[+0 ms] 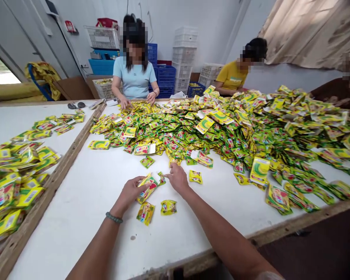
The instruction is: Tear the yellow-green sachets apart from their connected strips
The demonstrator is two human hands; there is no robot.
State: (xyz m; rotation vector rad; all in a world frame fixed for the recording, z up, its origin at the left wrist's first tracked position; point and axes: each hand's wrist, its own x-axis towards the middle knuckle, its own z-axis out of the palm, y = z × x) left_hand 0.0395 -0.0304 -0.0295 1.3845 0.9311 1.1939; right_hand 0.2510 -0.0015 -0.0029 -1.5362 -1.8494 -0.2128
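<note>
Basically, left hand (pixel 130 194) grips small yellow box (pixel 152 183), white flap toward right hand (pixel 178 179), above white table (pixel 96 221). Right fingers curled at near edge of heap (pixel 177 132); can't tell if pinching packet. Two loose packets (pixel 168 207) just below box. Heap crowds far and right side. Wooden strip (pixel 56 179) at left, more boxes (pixel 4 190) beyond. Co-worker in blue shirt (pixel 136 83) opposite, blue crates (pixel 166 79) behind.
</note>
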